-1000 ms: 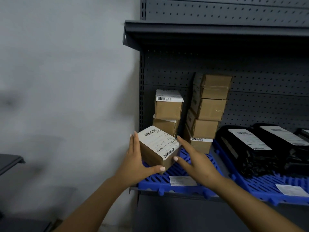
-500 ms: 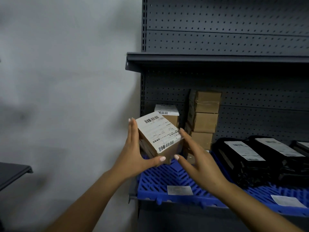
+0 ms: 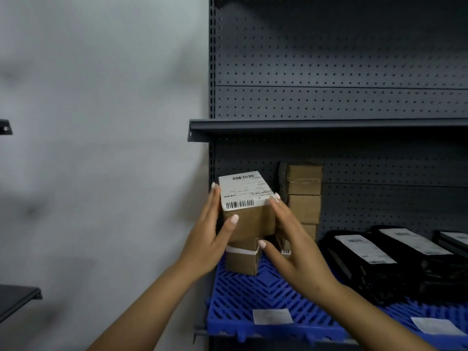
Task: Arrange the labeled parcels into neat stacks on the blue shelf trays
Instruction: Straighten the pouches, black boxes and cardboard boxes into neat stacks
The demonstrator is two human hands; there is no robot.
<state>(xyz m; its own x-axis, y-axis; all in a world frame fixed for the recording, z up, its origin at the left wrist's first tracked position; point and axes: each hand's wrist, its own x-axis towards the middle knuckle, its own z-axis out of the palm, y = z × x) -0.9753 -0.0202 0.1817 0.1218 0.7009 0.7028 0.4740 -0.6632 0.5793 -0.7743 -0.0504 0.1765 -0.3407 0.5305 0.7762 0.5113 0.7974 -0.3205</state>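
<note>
I hold a brown cardboard parcel (image 3: 249,219) with a white barcode label on top between both palms. My left hand (image 3: 207,239) presses its left side and my right hand (image 3: 291,239) its right side. The parcel sits level on top of the left stack of brown parcels (image 3: 240,259), at the back left of the blue slatted tray (image 3: 253,297). Part of that stack is hidden behind the held parcel. To its right rises a taller stack of brown parcels (image 3: 304,193) against the pegboard.
Black bagged parcels (image 3: 367,259) with white labels lie on a second blue tray (image 3: 430,323) to the right. A dark metal shelf (image 3: 329,125) runs overhead. A white paper tag (image 3: 272,316) lies on the tray's front. A grey wall fills the left.
The labelled parcel was lifted from the tray's front, turned level, and carried back onto the left stack. My right hand closed onto its side. The view tilted upward.
</note>
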